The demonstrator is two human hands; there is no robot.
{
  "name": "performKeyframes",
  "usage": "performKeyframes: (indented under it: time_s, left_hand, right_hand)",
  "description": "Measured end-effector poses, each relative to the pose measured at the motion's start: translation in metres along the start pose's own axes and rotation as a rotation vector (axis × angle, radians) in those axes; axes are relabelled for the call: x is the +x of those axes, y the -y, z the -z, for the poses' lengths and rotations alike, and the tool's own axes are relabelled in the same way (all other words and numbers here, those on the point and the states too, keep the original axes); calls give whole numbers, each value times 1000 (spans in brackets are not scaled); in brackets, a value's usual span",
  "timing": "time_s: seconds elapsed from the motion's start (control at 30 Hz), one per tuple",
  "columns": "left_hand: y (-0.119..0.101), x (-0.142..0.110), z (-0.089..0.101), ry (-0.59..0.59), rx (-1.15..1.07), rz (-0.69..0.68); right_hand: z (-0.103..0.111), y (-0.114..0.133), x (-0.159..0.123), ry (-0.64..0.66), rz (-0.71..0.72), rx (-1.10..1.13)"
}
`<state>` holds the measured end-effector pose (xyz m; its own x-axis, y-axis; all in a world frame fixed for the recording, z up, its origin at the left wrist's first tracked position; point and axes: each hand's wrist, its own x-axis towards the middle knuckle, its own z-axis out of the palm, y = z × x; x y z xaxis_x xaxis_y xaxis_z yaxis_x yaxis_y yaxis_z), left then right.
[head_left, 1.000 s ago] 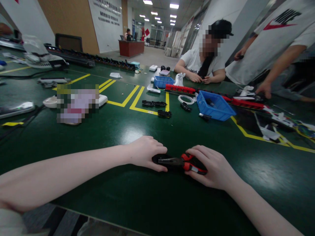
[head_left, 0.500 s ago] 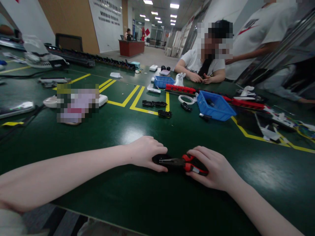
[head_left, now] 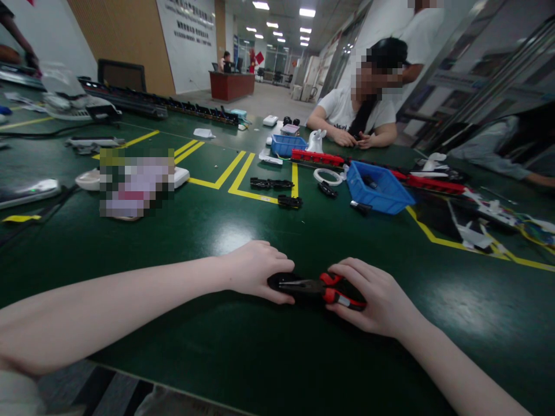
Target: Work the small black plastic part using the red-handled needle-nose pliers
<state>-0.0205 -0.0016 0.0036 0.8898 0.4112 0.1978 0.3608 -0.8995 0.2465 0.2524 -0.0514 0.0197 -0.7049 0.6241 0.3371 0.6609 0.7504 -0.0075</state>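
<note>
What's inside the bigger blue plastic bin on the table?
Some small black pieces show inside the larger blue rectangular plastic bin. Its near wall hides part of the bottom, so anything lying low behind that can't be seen.

Can read "NEW" in dark capitals (head_left: 341, 126) on white short-sleeved fabric T-shirt (head_left: 338, 107) of seated person (head_left: 384, 124); hidden further right. Can see rows of dark printed lettering (head_left: 189, 26), Chinese characters plus one Latin line, on tall white wall panel (head_left: 188, 63); too blurred to transcribe.

White ring (head_left: 316, 175) near a red strip (head_left: 318, 157) — reddish desk (head_left: 232, 85) far behind.
</note>
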Motion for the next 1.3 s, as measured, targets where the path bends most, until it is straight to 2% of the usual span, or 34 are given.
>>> performKeyframes:
  time_s: [1.3]
  left_hand:
    - [0,0,-1,-16,13,-11]
  right_hand:
    - [-3,-4,-4,24,-4,-13]
